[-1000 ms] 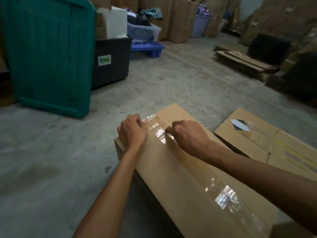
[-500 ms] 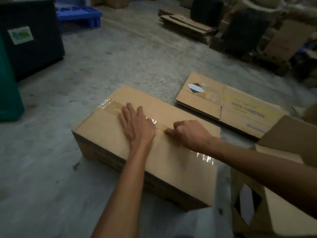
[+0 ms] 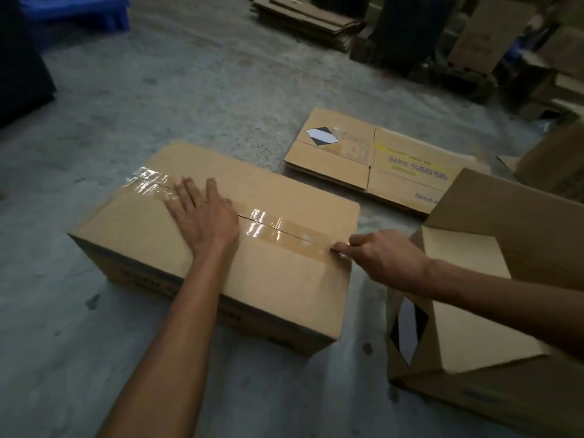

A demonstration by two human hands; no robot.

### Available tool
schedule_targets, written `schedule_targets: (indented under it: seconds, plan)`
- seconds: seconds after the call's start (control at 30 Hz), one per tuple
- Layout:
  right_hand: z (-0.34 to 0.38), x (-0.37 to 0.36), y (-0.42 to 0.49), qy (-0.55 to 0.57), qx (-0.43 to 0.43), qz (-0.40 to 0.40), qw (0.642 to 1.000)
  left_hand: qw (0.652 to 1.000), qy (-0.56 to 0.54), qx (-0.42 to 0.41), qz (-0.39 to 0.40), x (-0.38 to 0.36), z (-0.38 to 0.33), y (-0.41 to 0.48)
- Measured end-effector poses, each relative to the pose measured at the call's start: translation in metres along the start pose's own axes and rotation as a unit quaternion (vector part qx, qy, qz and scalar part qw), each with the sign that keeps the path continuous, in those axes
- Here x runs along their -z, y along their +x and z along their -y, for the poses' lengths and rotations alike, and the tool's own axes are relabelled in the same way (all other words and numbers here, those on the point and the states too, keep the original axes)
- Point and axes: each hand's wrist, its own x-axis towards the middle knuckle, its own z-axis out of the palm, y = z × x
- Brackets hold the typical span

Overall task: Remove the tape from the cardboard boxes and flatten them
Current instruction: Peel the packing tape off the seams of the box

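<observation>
- While the right hand (image 3: pixel 384 260) pinches the tape (image 3: pixel 286 233) end at the box's (image 3: pixel 278 279) right edge, a low, steady pull back along the strip should lift it whole, I judge.
- Left hand (image 3: pixel 202 213) lies flat, fingers spread, pressing the box top; the box sits on the floor (image 3: pixel 126 105).

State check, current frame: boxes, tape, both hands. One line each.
taped cardboard box: closed, standing on the floor, top flaps sealed.
clear tape: stuck along the top seam, near end pinched.
left hand: flat, fingers straight, pressing on the box top.
right hand: fingers curled, pinching the tape end at the box edge.
flattened box: lying flat on the floor.
open box: flaps up, not flattened.
</observation>
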Motion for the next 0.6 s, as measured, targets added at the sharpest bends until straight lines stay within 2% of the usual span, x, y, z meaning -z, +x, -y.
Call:
schedule_targets:
  seconds: [0.1, 0.17, 0.23, 0.33, 0.43, 0.53, 0.6]
  plan:
    - [-0.005, -0.007, 0.002, 0.006, -0.007, -0.019, 1.0, 1.0, -0.011, 0.009, 0.026, 0.005, -0.022, -0.02]
    - [-0.005, -0.013, -0.006, 0.02, -0.035, -0.028, 0.999, 0.999, -0.013, -0.021, 0.044, 0.0, -0.045, -0.047]
    - [0.001, -0.02, -0.013, 0.039, -0.06, -0.038, 0.997, 0.998, 0.002, -0.051, 0.04, -0.008, -0.056, -0.066]
    - [0.007, -0.029, -0.019, 0.073, -0.079, -0.063, 0.992, 0.998, 0.009, -0.047, 0.036, -0.007, -0.056, -0.072]
    - [0.004, -0.033, -0.019, 0.079, -0.076, -0.073, 0.991, 0.992, -0.018, -0.036, 0.119, 0.012, -0.066, -0.08]
    - [-0.004, -0.03, -0.018, 0.088, -0.065, -0.065, 0.992, 0.971, -0.041, -0.098, 0.213, 0.02, -0.093, -0.12]
    - [-0.009, -0.024, -0.018, 0.097, -0.062, -0.056, 0.992, 0.97, -0.007, -0.145, 0.197, 0.013, -0.1, -0.147]
